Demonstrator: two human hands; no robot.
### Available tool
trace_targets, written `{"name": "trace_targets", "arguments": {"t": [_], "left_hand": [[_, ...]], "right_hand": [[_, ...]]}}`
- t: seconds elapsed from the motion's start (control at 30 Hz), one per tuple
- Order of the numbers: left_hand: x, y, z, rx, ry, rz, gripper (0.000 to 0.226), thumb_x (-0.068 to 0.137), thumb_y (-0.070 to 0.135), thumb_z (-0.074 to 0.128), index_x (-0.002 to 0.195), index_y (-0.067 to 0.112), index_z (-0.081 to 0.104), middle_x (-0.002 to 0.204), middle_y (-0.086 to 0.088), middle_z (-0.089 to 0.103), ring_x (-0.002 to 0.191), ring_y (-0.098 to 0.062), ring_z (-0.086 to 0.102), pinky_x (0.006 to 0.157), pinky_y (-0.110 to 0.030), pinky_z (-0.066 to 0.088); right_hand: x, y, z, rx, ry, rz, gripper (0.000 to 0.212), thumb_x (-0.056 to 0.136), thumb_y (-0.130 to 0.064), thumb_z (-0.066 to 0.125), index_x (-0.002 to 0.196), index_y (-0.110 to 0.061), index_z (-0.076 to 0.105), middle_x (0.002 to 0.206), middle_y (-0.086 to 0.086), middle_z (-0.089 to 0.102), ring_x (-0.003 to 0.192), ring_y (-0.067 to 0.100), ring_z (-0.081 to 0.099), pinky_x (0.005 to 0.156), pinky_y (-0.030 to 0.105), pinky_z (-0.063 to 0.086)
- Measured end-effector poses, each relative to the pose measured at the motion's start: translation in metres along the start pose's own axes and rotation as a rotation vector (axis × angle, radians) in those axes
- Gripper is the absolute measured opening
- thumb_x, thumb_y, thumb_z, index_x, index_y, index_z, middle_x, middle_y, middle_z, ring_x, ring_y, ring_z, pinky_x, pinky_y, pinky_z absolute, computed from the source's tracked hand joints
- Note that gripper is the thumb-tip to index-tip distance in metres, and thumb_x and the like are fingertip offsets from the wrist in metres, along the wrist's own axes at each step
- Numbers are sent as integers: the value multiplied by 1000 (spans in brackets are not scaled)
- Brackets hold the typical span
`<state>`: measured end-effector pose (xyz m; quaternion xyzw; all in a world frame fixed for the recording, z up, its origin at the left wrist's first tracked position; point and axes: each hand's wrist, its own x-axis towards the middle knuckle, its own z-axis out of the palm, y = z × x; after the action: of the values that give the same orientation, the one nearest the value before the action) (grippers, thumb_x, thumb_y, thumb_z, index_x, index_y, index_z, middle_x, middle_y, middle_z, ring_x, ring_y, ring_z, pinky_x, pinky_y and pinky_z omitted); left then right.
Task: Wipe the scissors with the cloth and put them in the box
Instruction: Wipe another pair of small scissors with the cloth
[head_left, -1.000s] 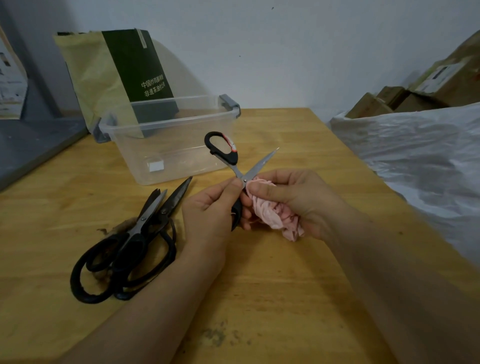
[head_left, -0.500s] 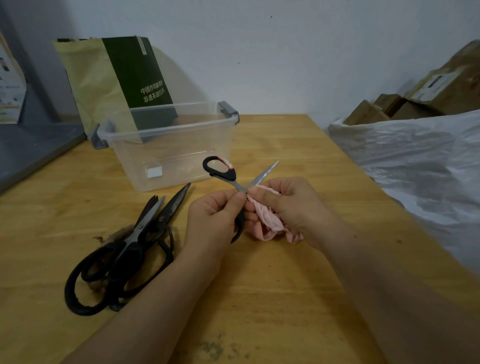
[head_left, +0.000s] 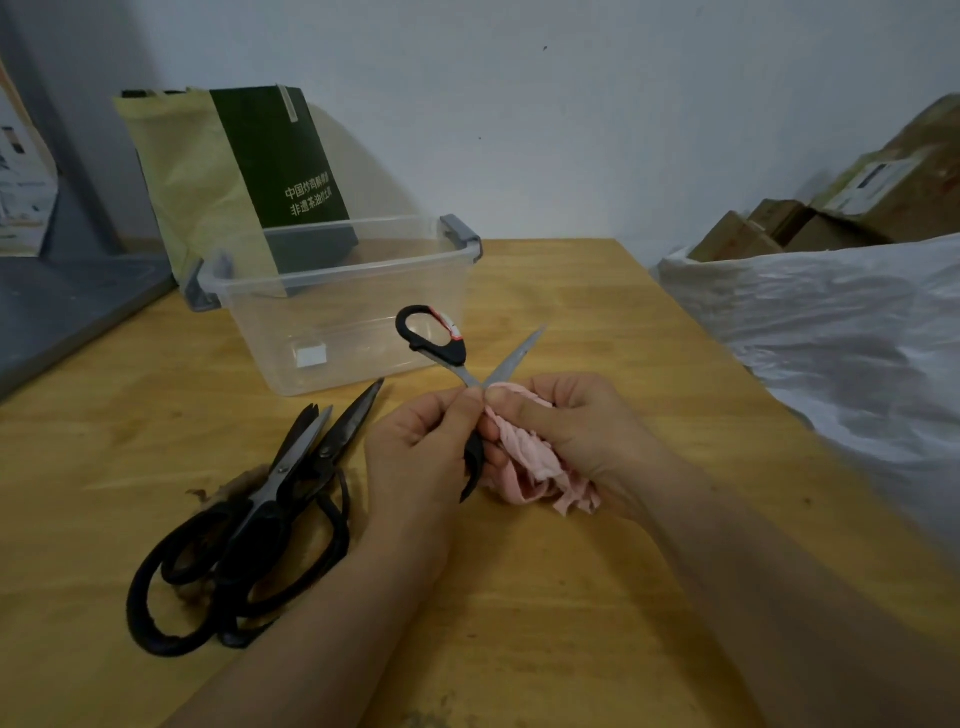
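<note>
My left hand (head_left: 421, 447) grips a small pair of black-handled scissors (head_left: 447, 348) near the pivot, spread wide apart. One handle loop points up toward the box and one blade (head_left: 514, 356) points up to the right. My right hand (head_left: 576, 431) holds a bunched pink cloth (head_left: 535, 467) pressed against the scissors at the pivot. The other blade is hidden by the cloth and my fingers. The clear plastic box (head_left: 343, 270) with grey clips stands just behind, with no scissors visible inside.
Two larger black scissors (head_left: 260, 514) lie piled on the wooden table (head_left: 571, 597) to the left of my left hand. A yellow and green bag (head_left: 228, 176) leans behind the box. A white plastic sheet (head_left: 841, 343) and cardboard boxes (head_left: 831, 218) fill the right side.
Both hands stay together at the scissors' pivot with the cloth. The view has shifted slightly; the scissors and hands sit a little lower relative to the box than one second ago.
</note>
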<state>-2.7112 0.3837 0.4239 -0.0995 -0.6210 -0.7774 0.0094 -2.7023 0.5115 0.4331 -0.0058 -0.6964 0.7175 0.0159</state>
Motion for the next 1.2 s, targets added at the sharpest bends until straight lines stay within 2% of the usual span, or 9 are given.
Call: {"name": "trace_targets", "arguments": {"t": [0.1,0.23,0.4,0.5,0.63,0.73,0.9,1.1,1.2], "left_hand": [[1,0,0,-28,18,-52,27,91,9,57,66,1,63,53,-6,60,43,-13,54,44,-21,48],[1,3,0,-70,17,-68,23,90,7,58,69,-2,64,54,-5,60,42,-13,53,43,-20,47],[0,2,1,-33,38,-23,22,90,7,58,70,0,66,52,-3,60,42,-12,54,43,-20,48],[0,2,1,-61,58,-64,20,88,7,60,71,2,68,52,-4,61,41,-12,54,42,-20,47],[0,2,0,-85,35,-84,19,88,6,59,72,-1,67,53,-6,61,42,-13,54,42,-21,48],[1,1,1,-51,34,-29,21,89,7,58,73,-3,66,54,-5,60,43,-12,54,45,-20,48],[2,1,0,-32,73,-19,21,89,6,58,71,4,69,52,-2,61,42,-10,54,44,-19,48],[3,3,0,-76,71,-46,27,90,5,57,64,-1,63,50,-4,59,42,-13,53,43,-20,46],[2,2,0,-47,73,-13,27,90,6,57,65,-1,63,49,-3,58,42,-12,52,43,-19,46]], "right_hand": [[-1,-1,-4,69,-20,20,15,86,-6,63,81,7,65,62,15,65,51,22,62,52,28,53],[-4,-4,-13,124,-70,77,19,81,8,59,99,10,66,79,21,69,64,25,67,64,34,59],[-2,1,-4,56,28,37,31,72,-19,72,87,8,68,72,21,68,61,27,65,64,37,55],[-1,2,-4,90,11,16,22,77,-9,70,87,10,67,68,20,67,58,27,63,64,38,54],[-2,-1,-15,51,-59,54,32,66,-7,70,94,8,69,81,21,70,70,27,68,71,36,58],[-1,0,-10,17,6,10,11,78,-5,68,87,2,71,75,17,70,66,25,67,67,36,57],[3,5,4,-111,96,-92,14,87,-16,65,81,-4,71,66,6,71,61,15,67,65,30,56],[0,2,-5,-85,6,-40,12,88,0,60,95,1,69,85,18,71,76,25,67,79,40,55],[-1,2,3,-132,85,-117,13,88,-9,63,78,-6,69,67,7,70,62,16,66,64,29,55]]}}
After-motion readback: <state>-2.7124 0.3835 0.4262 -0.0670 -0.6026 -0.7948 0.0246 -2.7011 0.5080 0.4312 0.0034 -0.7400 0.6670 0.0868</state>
